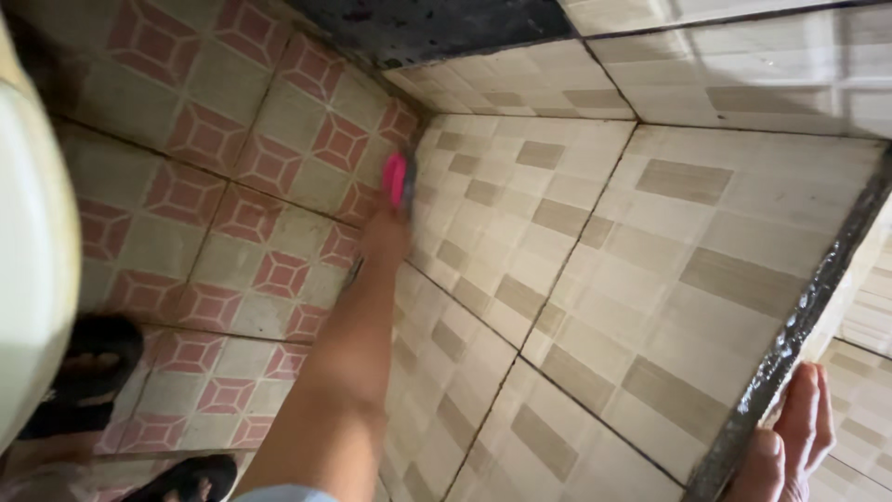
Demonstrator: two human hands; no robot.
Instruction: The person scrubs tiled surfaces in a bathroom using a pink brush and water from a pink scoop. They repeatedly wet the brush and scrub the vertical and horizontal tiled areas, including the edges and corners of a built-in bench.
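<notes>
The left hand (384, 237) reaches to upper centre of the frame, fingers clenched round a pink brush (397, 179), its long axis upright against the wall (576, 279). The right hand (790, 446), lower right, rests flat, fingers released, on the wall's edge.

1. No packages, labels, signs or screens are seen here.
2. Only tiled walls and a tiled floor are shown, and nothing printed is found on them.
</notes>
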